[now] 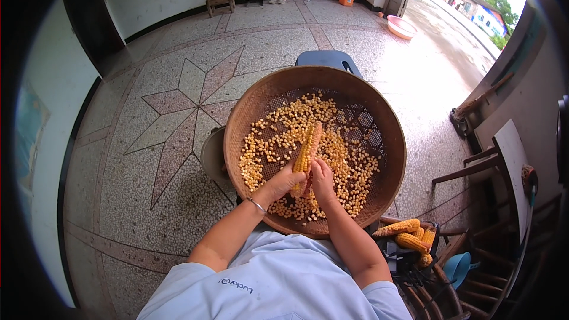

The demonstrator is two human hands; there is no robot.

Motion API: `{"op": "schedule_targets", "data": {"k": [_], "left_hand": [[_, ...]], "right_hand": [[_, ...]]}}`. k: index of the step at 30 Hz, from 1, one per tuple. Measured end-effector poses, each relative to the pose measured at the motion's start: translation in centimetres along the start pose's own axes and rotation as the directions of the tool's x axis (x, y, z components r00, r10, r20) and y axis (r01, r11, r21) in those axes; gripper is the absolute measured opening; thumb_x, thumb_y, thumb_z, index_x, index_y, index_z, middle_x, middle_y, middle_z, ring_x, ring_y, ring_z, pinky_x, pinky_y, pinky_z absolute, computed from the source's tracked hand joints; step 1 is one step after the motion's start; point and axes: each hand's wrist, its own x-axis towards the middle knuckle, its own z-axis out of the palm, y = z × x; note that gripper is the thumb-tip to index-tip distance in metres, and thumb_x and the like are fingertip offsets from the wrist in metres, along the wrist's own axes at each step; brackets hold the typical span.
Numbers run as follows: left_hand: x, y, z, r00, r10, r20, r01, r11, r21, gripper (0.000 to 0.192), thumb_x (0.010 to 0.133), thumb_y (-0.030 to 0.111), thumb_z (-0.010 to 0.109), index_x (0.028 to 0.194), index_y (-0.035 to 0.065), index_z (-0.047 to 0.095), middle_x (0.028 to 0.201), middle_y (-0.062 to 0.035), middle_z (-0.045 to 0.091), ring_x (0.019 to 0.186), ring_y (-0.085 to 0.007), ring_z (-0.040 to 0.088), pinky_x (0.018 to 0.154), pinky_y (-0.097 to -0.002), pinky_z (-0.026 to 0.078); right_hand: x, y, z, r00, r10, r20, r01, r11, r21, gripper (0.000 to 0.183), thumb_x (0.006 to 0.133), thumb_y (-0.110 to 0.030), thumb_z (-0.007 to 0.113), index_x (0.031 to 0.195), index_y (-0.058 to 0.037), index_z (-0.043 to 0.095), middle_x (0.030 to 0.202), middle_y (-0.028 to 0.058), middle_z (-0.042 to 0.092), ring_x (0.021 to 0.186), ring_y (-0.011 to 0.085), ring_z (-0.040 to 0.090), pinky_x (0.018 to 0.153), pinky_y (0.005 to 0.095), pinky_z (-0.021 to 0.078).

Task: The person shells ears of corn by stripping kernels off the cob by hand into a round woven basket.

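Note:
A partly shelled ear of corn (307,146) is in my left hand (284,183), tilted above a round woven sieve basket (240,129). Kernels remain along its left side, and bare cob shows on its right. My right hand (322,180) presses its fingers against the lower right side of the ear; what lies between the two palms is partly hidden. Loose corn kernels (351,160) are spread over the mesh bottom of the basket, which rests close to my lap. A metal bracelet circles my left wrist.
Several corn ears (411,238) lie on a wooden chair at my right, near a blue plastic scoop (457,269). Behind the basket is a dark blue plastic stool (326,58); a greenish bucket (213,153) stands left of it. A pink basin (401,27) sits by the open doorway.

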Motion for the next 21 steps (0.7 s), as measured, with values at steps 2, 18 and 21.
{"op": "schedule_targets", "data": {"k": [2,18,21], "left_hand": [[-0.24,0.35,0.04,0.998,-0.06,0.024,0.061,0.996,-0.061,0.057,0.082,0.016,0.062,0.131,0.0051,0.035,0.109,-0.0072,0.051,0.092,-0.0163,0.056,0.076,-0.0317,0.053],[-0.11,0.17,0.55,0.998,0.065,-0.011,-0.065,0.998,0.015,0.058,0.082,0.014,0.059,0.133,0.0033,0.033,0.107,-0.007,0.051,0.09,-0.0158,0.056,0.072,-0.0298,0.054],[-0.09,0.13,0.49,0.999,0.049,-0.016,-0.048,0.998,0.045,0.058,0.082,0.016,0.06,0.133,0.0037,0.034,0.11,-0.0066,0.051,0.094,-0.0154,0.055,0.075,-0.0296,0.053]], "right_hand": [[0.08,0.35,-0.02,1.0,-0.014,-0.007,0.015,0.999,0.032,0.02,0.091,-0.015,0.046,0.099,-0.0009,0.057,0.072,0.0011,0.056,0.057,0.0065,0.05,0.048,0.022,0.0421],[0.29,-0.04,-0.07,0.997,0.074,-0.007,-0.073,0.996,0.049,0.024,0.094,-0.029,0.046,0.09,-0.0069,0.053,0.063,-0.0016,0.049,0.046,0.0062,0.04,0.041,0.0205,0.0333],[0.09,-0.29,-0.24,0.998,0.064,0.002,-0.064,0.991,0.12,0.023,0.095,-0.027,0.045,0.089,-0.0066,0.054,0.063,-0.0011,0.049,0.046,0.0064,0.041,0.041,0.0204,0.0334]]}}
